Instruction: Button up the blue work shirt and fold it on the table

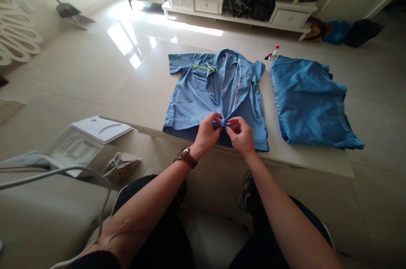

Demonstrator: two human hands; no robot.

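Observation:
A light blue short-sleeved shirt lies front side up on a white table, its collar pointing away from me and its upper front parted. Yellow-green trim marks the chest pocket. At the bottom of the front opening, my left hand pinches one front edge of the shirt. Close against it, my right hand pinches the other front edge, so the two edges meet between my fingertips. Whether a button sits between them is too small to tell. The shirt's hem hangs slightly over the near table edge.
Folded darker blue cloth lies on the white table to the right, with a red-capped bottle behind it. An open box and a plastic bag are at the left. A white TV cabinet stands at the back.

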